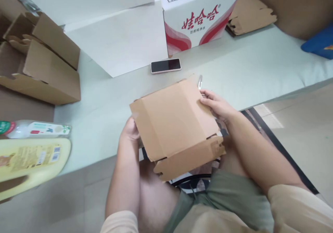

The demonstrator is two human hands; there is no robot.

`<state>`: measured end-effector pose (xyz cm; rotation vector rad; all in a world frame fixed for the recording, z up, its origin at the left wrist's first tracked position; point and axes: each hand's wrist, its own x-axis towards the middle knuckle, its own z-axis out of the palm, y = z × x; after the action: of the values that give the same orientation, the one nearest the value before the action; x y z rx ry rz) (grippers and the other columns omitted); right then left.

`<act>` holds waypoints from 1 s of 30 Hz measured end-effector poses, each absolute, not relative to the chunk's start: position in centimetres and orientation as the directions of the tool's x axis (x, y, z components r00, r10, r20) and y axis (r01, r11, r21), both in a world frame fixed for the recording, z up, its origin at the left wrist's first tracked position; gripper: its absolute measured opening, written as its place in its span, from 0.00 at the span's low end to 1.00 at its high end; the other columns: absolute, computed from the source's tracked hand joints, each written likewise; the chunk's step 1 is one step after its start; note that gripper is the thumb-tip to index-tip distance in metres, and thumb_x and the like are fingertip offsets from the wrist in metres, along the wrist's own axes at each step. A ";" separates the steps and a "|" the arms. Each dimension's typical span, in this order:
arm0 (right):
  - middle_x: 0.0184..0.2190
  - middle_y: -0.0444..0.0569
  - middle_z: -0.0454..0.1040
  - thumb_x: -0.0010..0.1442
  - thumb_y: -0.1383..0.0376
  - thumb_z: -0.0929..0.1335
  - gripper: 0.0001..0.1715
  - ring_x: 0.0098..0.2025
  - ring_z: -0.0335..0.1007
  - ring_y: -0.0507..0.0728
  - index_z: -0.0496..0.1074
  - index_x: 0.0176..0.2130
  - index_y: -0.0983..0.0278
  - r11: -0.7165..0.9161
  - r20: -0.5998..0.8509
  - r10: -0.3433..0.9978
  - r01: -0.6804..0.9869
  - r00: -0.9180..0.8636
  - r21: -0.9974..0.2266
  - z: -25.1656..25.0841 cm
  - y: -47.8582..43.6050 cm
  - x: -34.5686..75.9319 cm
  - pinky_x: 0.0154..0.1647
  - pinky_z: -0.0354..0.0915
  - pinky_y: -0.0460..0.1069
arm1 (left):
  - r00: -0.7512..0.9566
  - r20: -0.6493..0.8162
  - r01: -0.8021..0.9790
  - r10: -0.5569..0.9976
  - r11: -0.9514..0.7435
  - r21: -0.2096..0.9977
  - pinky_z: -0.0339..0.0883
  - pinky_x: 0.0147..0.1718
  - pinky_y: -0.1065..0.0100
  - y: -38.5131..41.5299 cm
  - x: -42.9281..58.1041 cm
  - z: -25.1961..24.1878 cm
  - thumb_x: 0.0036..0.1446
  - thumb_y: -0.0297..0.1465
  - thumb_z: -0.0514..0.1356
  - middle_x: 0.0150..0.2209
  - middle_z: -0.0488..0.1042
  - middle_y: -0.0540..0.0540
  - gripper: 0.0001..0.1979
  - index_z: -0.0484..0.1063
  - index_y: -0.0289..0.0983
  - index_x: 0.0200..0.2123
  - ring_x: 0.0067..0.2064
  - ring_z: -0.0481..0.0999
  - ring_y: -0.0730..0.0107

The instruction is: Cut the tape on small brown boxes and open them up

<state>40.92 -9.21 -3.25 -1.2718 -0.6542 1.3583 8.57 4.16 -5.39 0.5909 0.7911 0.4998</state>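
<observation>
Cardboard box [174, 122] held between both hands at the table's [104, 97] near edge.
Left hand [129, 130] grips its left side; right hand [217, 104] clasps its right edge.

Matt brown cardboard box [177, 122], glossy glass phone [165, 66], smooth yellow plastic bottle [31, 160]

— From where does the head view look?

— I have it on the wearer's head, facing forward and steeply down over the lap. The folded brown cardboard box [177, 122] sits very near the lens at mid-frame, with the left hand [130, 130] and right hand [217, 106] gripping its sides.

— And beyond that?

— It looks across the pale green tabletop [260, 73] to the white carton with red lettering [200, 14] at the top edge. My view is tilted: the table's near edge climbs toward the right.
</observation>
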 end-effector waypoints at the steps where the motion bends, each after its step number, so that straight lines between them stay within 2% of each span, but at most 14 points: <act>1: 0.47 0.46 0.82 0.49 0.52 0.79 0.26 0.42 0.80 0.57 0.78 0.47 0.56 -0.255 -0.319 0.934 -0.328 0.158 -0.910 -3.3 -9.2 40.7 0.41 0.75 0.50 | 0.618 -0.507 -0.157 0.600 0.727 0.668 0.82 0.36 0.61 3.9 8.9 -5.6 0.52 0.33 0.67 0.29 0.83 0.42 0.10 0.80 0.32 0.35 0.32 0.85 0.57; 5: 0.44 0.51 0.83 0.50 0.44 0.78 0.30 0.40 0.80 0.59 0.78 0.44 0.60 -0.266 -0.313 0.944 -0.325 0.101 -0.907 -3.3 -9.2 40.4 0.39 0.75 0.51 | 0.619 -0.543 -0.102 0.568 0.743 0.661 0.82 0.37 0.59 3.1 9.8 -5.2 0.49 0.32 0.68 0.30 0.84 0.43 0.10 0.80 0.33 0.35 0.32 0.85 0.55; 7: 0.40 0.51 0.83 0.49 0.43 0.78 0.32 0.39 0.81 0.59 0.78 0.44 0.61 -0.244 -0.296 0.948 -0.337 0.113 -0.910 -3.3 -9.1 40.3 0.39 0.75 0.52 | 0.603 -0.556 -0.130 0.573 0.758 0.640 0.82 0.40 0.56 3.0 10.1 -4.6 0.53 0.39 0.67 0.32 0.84 0.42 0.13 0.80 0.34 0.37 0.36 0.86 0.53; 9: 0.36 0.50 0.83 0.47 0.42 0.79 0.33 0.38 0.80 0.59 0.77 0.42 0.61 -0.204 -0.283 0.942 -0.358 0.182 -0.911 -3.3 -8.9 40.2 0.39 0.74 0.52 | 0.569 -0.500 -0.217 0.653 0.705 0.675 0.82 0.42 0.55 2.8 10.5 -4.2 0.57 0.47 0.64 0.37 0.85 0.41 0.20 0.80 0.36 0.42 0.41 0.86 0.51; 10: 0.35 0.49 0.82 0.45 0.41 0.79 0.33 0.36 0.80 0.58 0.77 0.40 0.61 -0.180 -0.279 0.931 -0.369 0.236 -0.912 -3.3 -8.8 40.0 0.37 0.74 0.51 | 0.551 -0.459 -0.251 0.697 0.663 0.705 0.82 0.41 0.56 2.7 10.7 -4.1 0.56 0.49 0.65 0.38 0.85 0.41 0.22 0.79 0.37 0.43 0.42 0.86 0.51; 11: 0.32 0.48 0.82 0.44 0.41 0.79 0.33 0.34 0.79 0.57 0.76 0.38 0.61 -0.160 -0.279 0.916 -0.376 0.287 -0.913 -3.4 -8.6 39.9 0.35 0.73 0.50 | 0.535 -0.428 -0.261 0.728 0.625 0.736 0.82 0.40 0.57 2.6 10.9 -4.1 0.53 0.49 0.68 0.39 0.85 0.42 0.22 0.79 0.38 0.43 0.41 0.86 0.52; 13: 0.29 0.45 0.80 0.44 0.41 0.79 0.31 0.30 0.76 0.55 0.74 0.35 0.61 -0.148 -0.294 0.887 -0.385 0.356 -0.911 -3.6 -8.3 39.8 0.32 0.71 0.49 | 0.509 -0.425 -0.211 0.748 0.588 0.781 0.82 0.38 0.61 2.4 11.3 -4.3 0.44 0.41 0.76 0.37 0.85 0.42 0.22 0.79 0.38 0.42 0.37 0.86 0.55; 15: 0.26 0.43 0.78 0.48 0.43 0.78 0.27 0.27 0.73 0.53 0.73 0.33 0.61 -0.161 -0.336 0.863 -0.424 0.377 -0.891 -3.7 -8.0 39.9 0.29 0.70 0.47 | 0.468 -0.452 -0.160 0.759 0.576 0.802 0.82 0.40 0.60 2.5 11.6 -4.6 0.40 0.34 0.78 0.36 0.85 0.42 0.23 0.79 0.36 0.41 0.35 0.86 0.56; 18: 0.26 0.42 0.77 0.56 0.44 0.73 0.24 0.24 0.71 0.50 0.73 0.36 0.61 -0.153 -0.383 0.849 -0.525 0.364 -0.837 -3.8 -7.9 40.9 0.26 0.67 0.45 | 0.337 -0.374 -0.269 0.864 0.469 0.841 0.81 0.47 0.60 3.5 11.2 -4.9 0.48 0.33 0.74 0.39 0.85 0.41 0.17 0.79 0.37 0.42 0.42 0.86 0.56; 21: 0.28 0.43 0.77 0.59 0.41 0.68 0.26 0.25 0.72 0.50 0.72 0.39 0.61 -0.068 -0.323 0.844 -0.513 0.427 -0.856 -3.7 -7.9 41.8 0.25 0.66 0.44 | 0.137 -0.276 -0.428 0.951 0.308 0.849 0.77 0.55 0.61 4.9 10.5 -4.9 0.59 0.35 0.67 0.45 0.84 0.44 0.11 0.79 0.39 0.43 0.53 0.83 0.58; 23: 0.30 0.44 0.78 0.56 0.39 0.69 0.28 0.24 0.72 0.50 0.71 0.39 0.60 -0.059 -0.283 0.864 -0.474 0.416 -0.879 -3.6 -8.0 41.8 0.21 0.62 0.44 | 0.038 -0.273 -0.490 0.961 0.256 0.833 0.73 0.60 0.60 5.6 10.3 -4.9 0.64 0.37 0.62 0.48 0.84 0.43 0.10 0.78 0.39 0.44 0.59 0.79 0.59; 25: 0.32 0.45 0.79 0.49 0.40 0.73 0.31 0.22 0.70 0.49 0.71 0.40 0.60 -0.113 -0.270 0.912 -0.443 0.310 -0.890 -3.6 -8.1 41.2 0.17 0.56 0.44 | -0.016 -0.302 -0.528 0.953 0.248 0.812 0.71 0.62 0.59 5.9 10.6 -4.8 0.66 0.37 0.59 0.49 0.83 0.42 0.10 0.77 0.39 0.43 0.62 0.76 0.60; 27: 0.29 0.45 0.77 0.44 0.42 0.76 0.31 0.19 0.66 0.48 0.71 0.39 0.60 -0.176 -0.275 0.936 -0.385 0.219 -0.906 -3.8 -8.1 40.2 0.15 0.52 0.44 | -0.045 -0.338 -0.550 0.940 0.259 0.794 0.71 0.62 0.59 5.8 11.2 -4.8 0.66 0.35 0.58 0.48 0.83 0.42 0.09 0.77 0.38 0.42 0.61 0.77 0.60; 30: 0.25 0.44 0.74 0.42 0.47 0.79 0.29 0.19 0.62 0.48 0.71 0.35 0.61 -0.215 -0.298 0.920 -0.309 0.255 -0.927 -4.1 -8.3 38.7 0.15 0.53 0.44 | -0.036 -0.359 -0.547 0.933 0.282 0.788 0.74 0.59 0.60 5.5 12.1 -4.8 0.63 0.34 0.61 0.44 0.83 0.43 0.08 0.77 0.38 0.41 0.55 0.80 0.58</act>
<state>38.70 -8.31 -4.14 -1.3105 -0.6460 1.2837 12.13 5.49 -4.75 0.4823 1.0227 1.2664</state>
